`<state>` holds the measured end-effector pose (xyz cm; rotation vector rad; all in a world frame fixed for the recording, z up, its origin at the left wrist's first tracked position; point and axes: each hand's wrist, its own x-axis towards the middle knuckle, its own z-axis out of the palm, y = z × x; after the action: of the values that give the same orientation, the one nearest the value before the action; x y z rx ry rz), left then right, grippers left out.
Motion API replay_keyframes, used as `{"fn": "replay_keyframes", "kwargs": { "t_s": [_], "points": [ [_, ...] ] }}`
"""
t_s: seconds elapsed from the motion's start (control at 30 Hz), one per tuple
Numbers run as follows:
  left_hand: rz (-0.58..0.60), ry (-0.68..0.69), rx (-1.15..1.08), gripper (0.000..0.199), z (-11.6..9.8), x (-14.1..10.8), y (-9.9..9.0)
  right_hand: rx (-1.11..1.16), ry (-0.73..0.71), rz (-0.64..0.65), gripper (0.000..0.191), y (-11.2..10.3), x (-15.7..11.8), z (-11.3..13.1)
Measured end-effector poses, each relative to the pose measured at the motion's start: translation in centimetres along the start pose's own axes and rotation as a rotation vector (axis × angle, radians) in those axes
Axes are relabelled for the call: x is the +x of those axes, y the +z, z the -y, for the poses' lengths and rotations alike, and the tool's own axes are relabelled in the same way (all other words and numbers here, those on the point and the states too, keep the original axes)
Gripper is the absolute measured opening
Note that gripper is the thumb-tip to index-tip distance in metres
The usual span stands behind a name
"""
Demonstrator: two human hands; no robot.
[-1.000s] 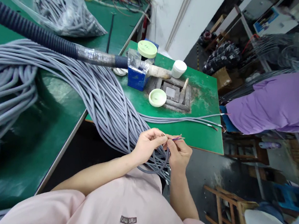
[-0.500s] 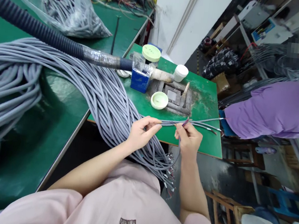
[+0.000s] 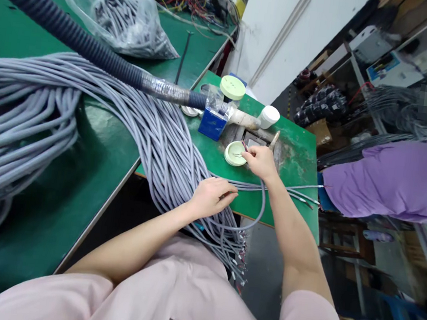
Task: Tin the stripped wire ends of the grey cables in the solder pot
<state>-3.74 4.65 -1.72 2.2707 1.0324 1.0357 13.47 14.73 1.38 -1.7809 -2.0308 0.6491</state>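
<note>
My right hand pinches the stripped end of a grey cable. Its thin bare wires reach into a small pale green dish. From that hand the cable loops down and back toward a thick bundle of grey cables. My left hand rests over the front of this bundle, loosely curled, thumb and fingertips slightly apart and nothing visible between them. Just behind the right hand is a square metal-framed pot, partly covered by it. A brush-like handle leans there.
A ribbed black hose crosses to a nozzle beside a blue box. A white tub and a lidded jar stand behind. A plastic bag of cable pieces lies at the back. A person in purple is at right.
My right hand has moved forward and slightly left, bringing the cable's wire end from the table's front edge to the green dish. My left hand stays near the bundle. The view has shifted somewhat.
</note>
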Motion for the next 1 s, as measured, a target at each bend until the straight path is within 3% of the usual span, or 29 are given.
{"fn": "replay_keyframes", "kwargs": {
  "t_s": [0.33,0.6,0.83,1.0],
  "points": [
    [-0.014,0.005,-0.008,0.016,0.2,0.0,0.1,-0.381,-0.003,0.168,0.027,0.9,1.5,0.9],
    [-0.017,-0.001,-0.026,0.017,0.3,-0.2,0.2,-0.474,0.058,0.215,0.026,1.0,2.0,1.5],
    [-0.025,0.005,-0.014,0.017,0.3,-0.1,0.1,-0.440,0.031,0.194,0.024,0.3,1.7,1.5],
    [-0.008,-0.010,-0.029,0.018,0.3,-0.2,0.1,-0.325,0.043,0.015,0.029,-2.4,1.5,-0.3]
  ]
}}
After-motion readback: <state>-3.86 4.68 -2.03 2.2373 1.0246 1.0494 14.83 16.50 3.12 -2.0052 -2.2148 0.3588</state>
